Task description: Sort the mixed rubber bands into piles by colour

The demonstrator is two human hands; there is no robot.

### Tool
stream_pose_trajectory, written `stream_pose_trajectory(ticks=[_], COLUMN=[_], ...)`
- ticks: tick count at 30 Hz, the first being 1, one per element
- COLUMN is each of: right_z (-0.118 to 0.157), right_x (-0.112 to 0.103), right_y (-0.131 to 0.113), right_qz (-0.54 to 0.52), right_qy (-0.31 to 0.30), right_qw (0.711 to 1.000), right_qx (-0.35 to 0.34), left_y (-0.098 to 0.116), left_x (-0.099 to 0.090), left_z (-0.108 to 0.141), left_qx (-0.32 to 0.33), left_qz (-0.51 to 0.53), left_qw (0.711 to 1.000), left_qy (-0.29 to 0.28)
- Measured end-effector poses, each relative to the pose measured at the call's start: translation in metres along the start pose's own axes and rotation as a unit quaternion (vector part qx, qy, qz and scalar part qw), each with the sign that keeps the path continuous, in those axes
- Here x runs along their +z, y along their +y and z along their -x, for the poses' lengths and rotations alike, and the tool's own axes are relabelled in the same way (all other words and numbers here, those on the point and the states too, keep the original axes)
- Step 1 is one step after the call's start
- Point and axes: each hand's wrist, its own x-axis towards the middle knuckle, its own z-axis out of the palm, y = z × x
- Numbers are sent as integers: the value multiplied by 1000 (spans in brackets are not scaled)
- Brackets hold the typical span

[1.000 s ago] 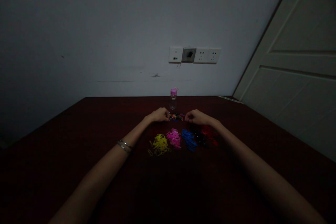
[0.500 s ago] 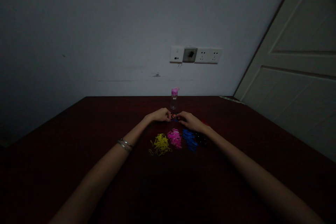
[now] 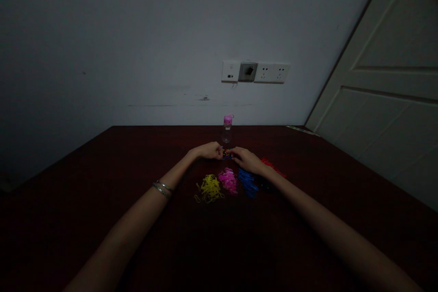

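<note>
While I am watching from afar through the head camera, both hands are meeting over a small heap of mixed bands point(image 3: 226, 152), which is lying on the dark table point(image 3: 164, 242) between them. The left hand point(image 3: 211, 150) is curling its fingers in at the heap's left end, perhaps to keep it from spreading; I cannot tell whether it is gripping any. The right hand point(image 3: 247, 159) is reaching in from the other side with its fingers loosely stretched, their tips at the heap, probably because single bands call for fingertips; I cannot tell whether one is being pinched.

Nearer me, the yellow bands point(image 3: 210, 188), pink bands point(image 3: 228, 180) and blue bands point(image 3: 248, 183) are lying in separate piles, apparently so that the colours stay easy to tell apart. The black bands point(image 3: 265, 185) and red bands point(image 3: 273, 166) are showing only partly beside the right forearm, which is hiding the rest. Behind the heap, a bottle point(image 3: 226, 132) with a pink cap is standing upright, seemingly leaving the hands room.
</note>
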Motion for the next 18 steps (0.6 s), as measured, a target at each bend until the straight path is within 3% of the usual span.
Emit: stream_pose_trajectory(ticks=[10, 18], right_z=[-1, -1], right_x=[3, -28], right_y=[-2, 2], right_qz=[35, -64], right_qy=[8, -10], right_qw=[999, 998], right_qx=[8, -2], left_y=[12, 40], left_x=[-2, 18], left_z=[3, -3], left_qx=[39, 68], left_qz=[52, 25], left_qw=[997, 997], left_qy=[-35, -28])
